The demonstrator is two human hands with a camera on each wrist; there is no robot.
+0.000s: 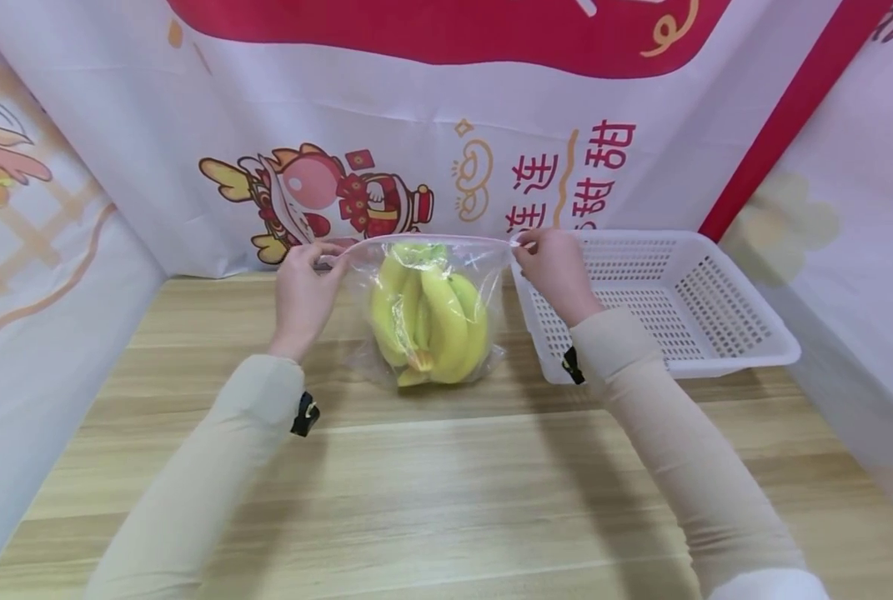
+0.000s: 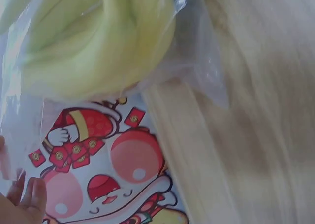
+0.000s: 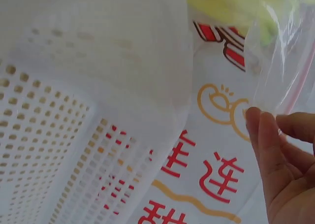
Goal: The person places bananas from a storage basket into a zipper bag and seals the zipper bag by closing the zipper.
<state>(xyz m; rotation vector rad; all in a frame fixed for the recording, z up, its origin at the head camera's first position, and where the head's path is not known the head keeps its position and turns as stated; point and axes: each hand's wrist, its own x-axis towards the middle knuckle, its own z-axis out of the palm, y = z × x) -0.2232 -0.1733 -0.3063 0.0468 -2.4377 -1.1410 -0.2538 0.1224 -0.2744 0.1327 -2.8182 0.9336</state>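
Note:
A clear zip bag (image 1: pixel 363 287) with a pink strip along its top stands upright on the table. Inside it is a bunch of yellow bananas (image 1: pixel 449 325), greenish at the stem end. My left hand (image 1: pixel 307 287) pinches the bag's top left corner, and my right hand (image 1: pixel 554 267) pinches the top right corner, so the top edge is stretched between them. In the right wrist view, thumb and fingers of the right hand (image 3: pixel 290 160) meet at the pink strip. Only the fingertips of the left hand (image 2: pixel 27 202) show in the left wrist view, beside the bag's clear film (image 2: pixel 206 71).
A white perforated plastic basket (image 1: pixel 772 346) sits on the right of the wooden table (image 1: pixel 416 492), behind and beside my right forearm. A printed cloth (image 1: pixel 386 100) with a cartoon figure and red characters hangs at the back edge, and more cloth lines both sides.

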